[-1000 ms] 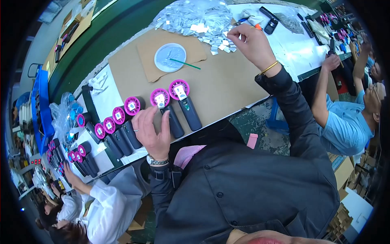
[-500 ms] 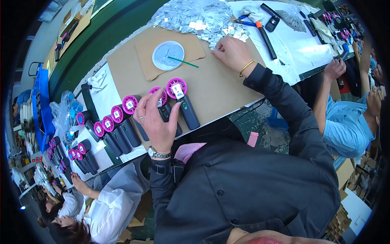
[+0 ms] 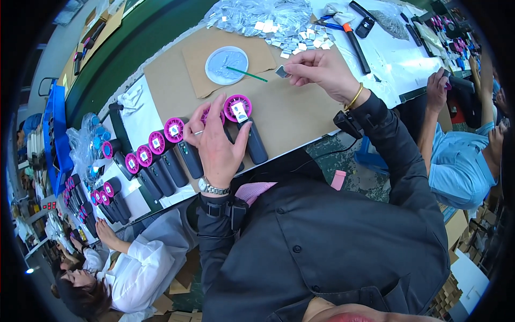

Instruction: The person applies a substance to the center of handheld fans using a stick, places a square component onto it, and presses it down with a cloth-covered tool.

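Note:
My right hand (image 3: pixel 323 72) pinches a small square metal plate (image 3: pixel 281 71) between thumb and fingertips, above the brown cardboard just right of a dish. My left hand (image 3: pixel 219 144) has its fingers spread and its thumb apart. It is over a dark-handled device with a round pink fan head, which it partly hides; whether it touches the device I cannot tell. Right beside it lies another such fan device (image 3: pixel 255 142) with a white label below its pink ring. The shallow white dish (image 3: pixel 208 71) holds pale paste, and a green stick (image 3: pixel 253 76) rests across its rim.
Small metal plates (image 3: pixel 300 40) lie piled at the back by clear plastic bags (image 3: pixel 241 16). Blue-handled pliers (image 3: pixel 327 24) and a black-and-orange tool (image 3: pixel 357 49) lie at the right. More fan devices (image 3: pixel 190 159) line the left. Co-workers sit on both sides.
My right hand has lifted away from the pile and come nearer, with a metal plate now showing in its fingertips. My left hand has shifted slightly right and nearer.

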